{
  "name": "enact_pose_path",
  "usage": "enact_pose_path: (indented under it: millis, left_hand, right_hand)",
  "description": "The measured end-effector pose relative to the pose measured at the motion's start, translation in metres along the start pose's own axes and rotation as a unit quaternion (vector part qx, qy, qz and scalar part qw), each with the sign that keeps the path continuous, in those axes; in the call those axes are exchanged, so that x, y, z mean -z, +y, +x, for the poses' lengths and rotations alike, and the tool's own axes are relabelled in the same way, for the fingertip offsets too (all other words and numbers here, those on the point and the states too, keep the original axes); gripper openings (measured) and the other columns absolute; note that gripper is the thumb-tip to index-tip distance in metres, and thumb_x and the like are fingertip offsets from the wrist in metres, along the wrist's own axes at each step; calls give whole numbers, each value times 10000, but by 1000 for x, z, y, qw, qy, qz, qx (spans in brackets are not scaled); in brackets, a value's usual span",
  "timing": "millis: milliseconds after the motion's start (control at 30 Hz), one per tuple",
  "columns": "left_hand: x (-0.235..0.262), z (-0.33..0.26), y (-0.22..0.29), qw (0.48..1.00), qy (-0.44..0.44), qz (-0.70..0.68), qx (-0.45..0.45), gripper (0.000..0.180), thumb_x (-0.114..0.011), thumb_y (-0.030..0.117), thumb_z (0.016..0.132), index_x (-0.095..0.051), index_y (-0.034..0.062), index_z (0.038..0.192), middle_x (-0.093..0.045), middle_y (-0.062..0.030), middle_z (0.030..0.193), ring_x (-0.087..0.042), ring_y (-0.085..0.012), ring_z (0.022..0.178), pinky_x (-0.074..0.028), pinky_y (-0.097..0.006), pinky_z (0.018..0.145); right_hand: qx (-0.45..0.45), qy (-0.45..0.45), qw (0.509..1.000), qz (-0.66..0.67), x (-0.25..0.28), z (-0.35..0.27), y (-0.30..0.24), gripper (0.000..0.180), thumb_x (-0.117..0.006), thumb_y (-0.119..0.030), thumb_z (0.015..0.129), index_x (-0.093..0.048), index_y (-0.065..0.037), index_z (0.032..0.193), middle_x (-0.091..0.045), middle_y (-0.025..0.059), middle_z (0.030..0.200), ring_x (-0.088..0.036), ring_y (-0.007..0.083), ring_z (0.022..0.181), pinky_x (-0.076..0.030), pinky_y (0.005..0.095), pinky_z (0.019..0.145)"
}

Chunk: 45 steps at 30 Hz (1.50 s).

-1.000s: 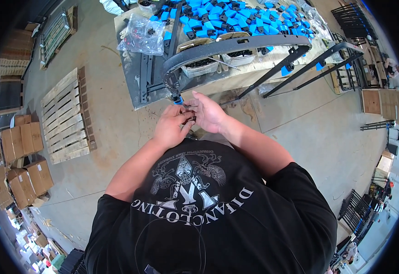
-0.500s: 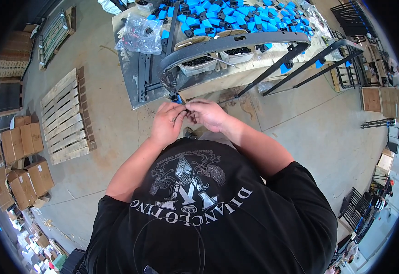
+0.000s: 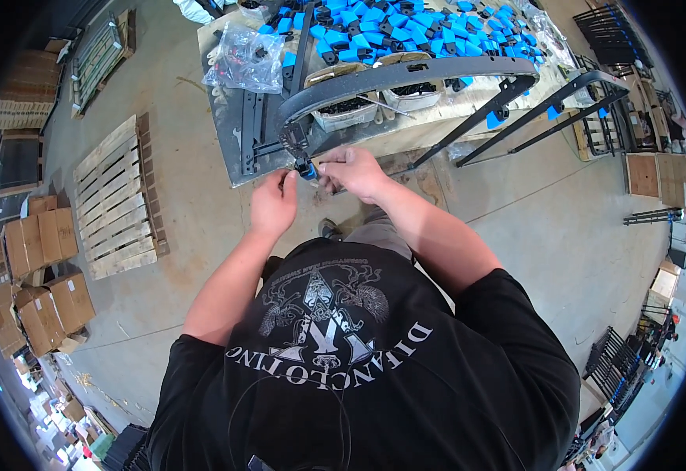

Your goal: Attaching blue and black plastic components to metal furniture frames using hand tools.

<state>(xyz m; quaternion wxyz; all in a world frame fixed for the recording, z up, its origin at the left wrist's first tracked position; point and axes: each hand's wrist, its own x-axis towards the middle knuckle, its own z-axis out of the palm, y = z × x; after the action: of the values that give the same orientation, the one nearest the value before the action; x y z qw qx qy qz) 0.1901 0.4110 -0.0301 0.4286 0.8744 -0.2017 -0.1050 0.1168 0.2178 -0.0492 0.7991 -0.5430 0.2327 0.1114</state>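
A curved black metal frame [image 3: 406, 72] rests on the bench's near side, its arched bar toward me. At its lower left end sits a small blue-and-black plastic piece [image 3: 308, 169], between my two hands. My left hand [image 3: 272, 206] is on the left of that piece, fingers bent in and pressed together; whatever they pinch is too small to name. From the right, my right hand [image 3: 357, 171] reaches to the same piece with curled fingers and thumb, their tips partly hidden. Beyond the bar stand two boxes of small black parts, a left box [image 3: 344, 118] and a right box [image 3: 411, 100].
Blue-and-black plastic pieces [image 3: 406, 30] are heaped on the workbench [image 3: 229, 161]. A clear plastic bag [image 3: 245, 59] lies on its left side. More black frame bars [image 3: 551, 118] jut out at the right. A wooden pallet [image 3: 119, 200] and cardboard boxes [image 3: 40, 243] are on the left floor.
My hands were close together in front of the frame end. They have since parted and moved up, one to each side of the blue-and-black piece.
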Motion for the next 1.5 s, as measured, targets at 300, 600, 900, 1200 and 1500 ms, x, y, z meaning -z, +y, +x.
enact_pose_path:
  millis: [300, 600, 900, 1200, 1500]
  left_hand:
    - [2, 32, 20, 952, -189, 239, -32, 342, -470, 281, 1028, -645, -12, 1014, -669, -267, 1043, -644, -444, 981, -511, -532, 862]
    - [9, 37, 27, 939, -224, 259, -23, 355, -451, 270, 1029, -659, -17, 1016, -665, -260, 1083, -643, -432, 1009, -507, -520, 898]
    - [5, 36, 25, 947, -201, 251, -28, 342, -476, 269, 1023, -651, -19, 964, -664, -265, 1045, -630, -446, 982, -498, -519, 874]
    - [8, 37, 31, 943, -224, 248, -9, 359, -445, 275, 1027, -661, -11, 1016, -663, -264, 1091, -636, -436, 1022, -496, -525, 904]
    - [8, 36, 26, 946, -215, 241, -6, 340, -462, 275, 1020, -657, -4, 1013, -665, -262, 1086, -636, -441, 1011, -496, -529, 894]
  right_hand:
    - [66, 62, 986, -141, 0, 25, 4, 267, -699, -108, 906, -685, 40, 1128, -711, 72, 826, -634, 109, 656, -524, 268, 598]
    - [-20, 21, 988, -153, -6, 23, -22, 179, -643, -149, 956, -669, 20, 1009, -647, 47, 739, -601, 117, 613, -497, 275, 559]
    - [60, 32, 993, -93, -1, 30, -2, 154, -697, -93, 904, -678, 40, 981, -679, 86, 787, -629, 151, 630, -529, 289, 594]
    - [88, -13, 993, 83, 1, 29, 0, 278, -694, 5, 871, -620, 84, 1127, -677, 88, 893, -648, 168, 751, -530, 291, 680]
    - [6, -32, 999, -6, 6, 28, -11, 236, -729, -10, 855, -655, 84, 1059, -701, 108, 830, -658, 156, 659, -538, 287, 616]
